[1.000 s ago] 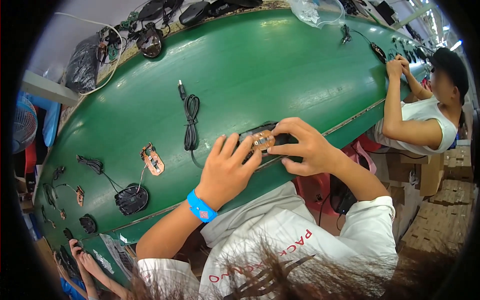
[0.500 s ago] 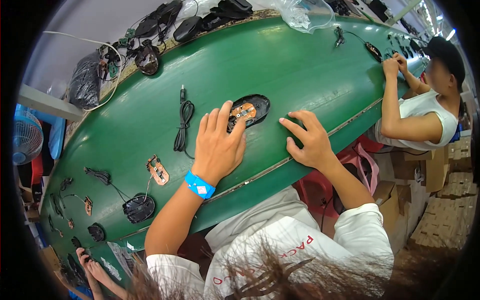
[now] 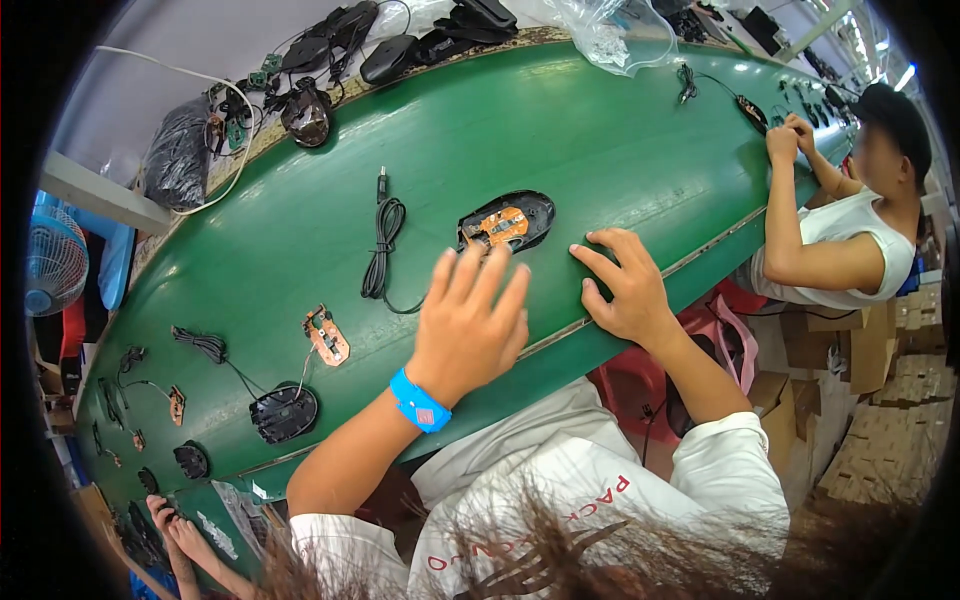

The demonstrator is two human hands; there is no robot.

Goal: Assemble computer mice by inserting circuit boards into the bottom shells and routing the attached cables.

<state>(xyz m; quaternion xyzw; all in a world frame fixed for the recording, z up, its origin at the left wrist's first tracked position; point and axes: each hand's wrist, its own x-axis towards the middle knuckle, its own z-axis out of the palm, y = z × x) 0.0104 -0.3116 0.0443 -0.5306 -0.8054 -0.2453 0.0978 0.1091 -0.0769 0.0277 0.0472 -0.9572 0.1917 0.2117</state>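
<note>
In front of me a black computer mouse base (image 3: 537,222) lies on the green belt, with an orange circuit board (image 3: 505,228) inside it. My left hand (image 3: 473,315), a blue wrist strap below it, hovers at the base's near-left side with fingers stretched and nothing in them. To the right of the base, my right hand (image 3: 627,285) is held low over the belt's near edge, its fingers apart. A coiled black cable (image 3: 383,245) lies left of the base, and its tail runs toward my left hand.
Further left lie another circuit board (image 3: 327,337) and a black mouse base (image 3: 284,413) with its cable. A co-worker's hands (image 3: 790,140) work at the far right; another person's hands (image 3: 177,528) show at lower left. Mouse parts and a clear plastic bag (image 3: 622,40) line the far edge.
My left hand has drawn back from the mouse base toward me and to the right, uncovering more of the board. My right hand keeps nearly the same pose. The whole view has shifted slightly.
</note>
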